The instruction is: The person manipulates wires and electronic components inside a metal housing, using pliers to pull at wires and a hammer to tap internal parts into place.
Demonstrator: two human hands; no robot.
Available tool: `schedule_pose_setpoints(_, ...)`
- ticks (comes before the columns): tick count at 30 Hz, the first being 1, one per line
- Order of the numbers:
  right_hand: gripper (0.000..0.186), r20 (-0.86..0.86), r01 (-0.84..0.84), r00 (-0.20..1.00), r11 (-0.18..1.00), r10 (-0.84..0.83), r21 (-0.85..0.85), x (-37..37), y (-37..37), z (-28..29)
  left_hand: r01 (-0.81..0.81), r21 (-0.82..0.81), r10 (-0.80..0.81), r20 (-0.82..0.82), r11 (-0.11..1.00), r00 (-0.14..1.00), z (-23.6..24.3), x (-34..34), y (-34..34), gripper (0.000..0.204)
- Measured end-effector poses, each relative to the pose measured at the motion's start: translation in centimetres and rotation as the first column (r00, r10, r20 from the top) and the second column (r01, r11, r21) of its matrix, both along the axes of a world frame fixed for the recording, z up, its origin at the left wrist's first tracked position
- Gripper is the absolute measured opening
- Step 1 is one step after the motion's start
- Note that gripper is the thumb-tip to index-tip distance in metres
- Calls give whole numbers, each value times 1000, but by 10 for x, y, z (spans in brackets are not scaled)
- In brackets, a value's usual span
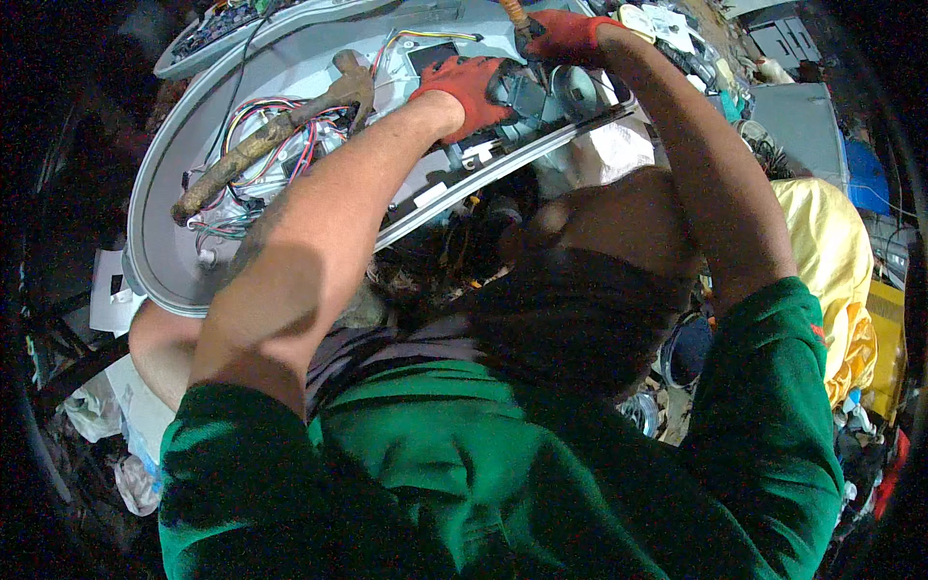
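Note:
A large oval grey plastic housing [159,193] lies across my lap, with electronics and wiring inside it. My left hand [469,97], in a red glove with dark fingertips, is closed over a dark grey plastic part [527,101] at the right end of the housing. A round grey piece [577,92] sits just right of that part. Above it, my right hand [570,39], gloved the same way, grips a tool with an orange-brown handle [512,12]; its working end cannot be made out. A worn hammer [256,145] lies slantwise in the housing, left of my left forearm.
Coloured wires [300,159] run loose around and under the hammer. A second grey shell [208,34] holds small dark pieces at the far left. Yellow cloth or sacking [822,261], a grey box [797,126] and mixed scrap crowd the right side. White plastic bags [92,411] lie at the left.

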State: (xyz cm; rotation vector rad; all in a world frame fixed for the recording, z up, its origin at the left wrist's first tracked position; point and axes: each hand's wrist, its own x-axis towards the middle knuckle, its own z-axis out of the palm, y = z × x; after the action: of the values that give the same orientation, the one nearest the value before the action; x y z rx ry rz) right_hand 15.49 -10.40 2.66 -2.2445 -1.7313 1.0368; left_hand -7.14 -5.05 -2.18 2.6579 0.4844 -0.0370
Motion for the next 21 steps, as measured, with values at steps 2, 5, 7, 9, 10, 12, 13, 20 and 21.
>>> schedule_pose_setpoints(2, 31, 296, -194, 932, 977, 211, -85, -22, 9, 16, -9, 1, 9, -33, 1000, 999, -2, -7, 7, 76)
schedule_pose_setpoints(5, 34, 294, -129, 949, 991, 117, 22, -40, 1, 35, 1, -4, -1, 7, 1000, 1000, -1, -12, 10, 76)
schedule_pose_setpoints(7, 34, 349, -143, 930, 989, 117, 50, -31, -6, 35, 31, 34, -32, 38, 999, 999, 1, -7, 2, 77)
schedule_pose_setpoints(9, 37, 330, -68, 943, 996, 43, 65, -57, -6, 53, 4, 48, -4, -5, 999, 1000, -2, -12, 7, 78)
schedule_pose_setpoints(10, 37, 324, -83, 945, 992, 47, 98, -64, -7, 59, 5, 48, -5, -3, 999, 1000, -2, -13, 9, 79)
schedule_pose_setpoints(12, 38, 303, -142, 950, 972, 80, 188, -57, -13, 56, 13, 63, -14, 13, 998, 1000, -2, -9, 6, 80)
schedule_pose_setpoints(13, 38, 288, -195, 950, 949, 120, 246, -50, -17, 49, 10, 80, -11, 23, 997, 1000, -3, -8, 3, 80)
schedule_pose_setpoints(20, 44, 307, -214, 946, 915, 106, 342, -54, -24, 42, -70, -48, 69, -22, 996, 997, 4, -6, 4, 88)
schedule_pose_setpoints(21, 43, 339, -200, 936, 933, 92, 299, -53, -24, 41, -58, -52, 58, -15, 997, 998, 6, -6, 3, 90)
